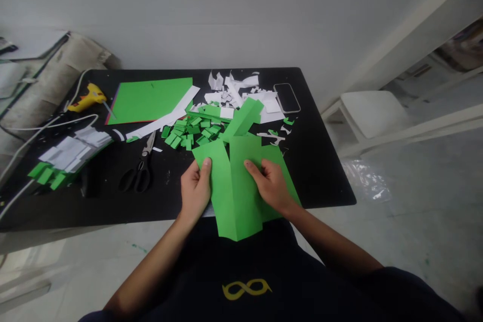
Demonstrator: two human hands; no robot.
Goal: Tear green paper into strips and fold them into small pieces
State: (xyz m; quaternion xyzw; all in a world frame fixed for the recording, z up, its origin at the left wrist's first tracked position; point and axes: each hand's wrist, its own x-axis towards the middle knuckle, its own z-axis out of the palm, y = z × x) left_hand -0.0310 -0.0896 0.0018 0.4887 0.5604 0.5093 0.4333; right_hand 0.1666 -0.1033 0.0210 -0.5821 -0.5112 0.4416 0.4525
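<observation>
A creased sheet of green paper (238, 191) is held up over the table's front edge, with a slit running down from its top. My left hand (196, 186) pinches its left side, thumb on the front. On the right part, my right hand (272, 183) presses its thumb, fingers behind the paper. Behind it on the right lies another green sheet (281, 166). Just beyond the held paper are a green strip (243, 118) and a heap of small folded green pieces (188, 133). Black-handled scissors (141, 168) rest left of my left hand, blades partly apart.
On the black table (317, 171) are white paper scraps (236, 90), a phone (287, 98), stacked coloured sheets (151, 98) and a long white strip (164, 121). A yellow glue gun (88, 98) with its cord and a green-and-white folded-paper bundle (73, 153) lie left. A white stool (373, 113) stands right.
</observation>
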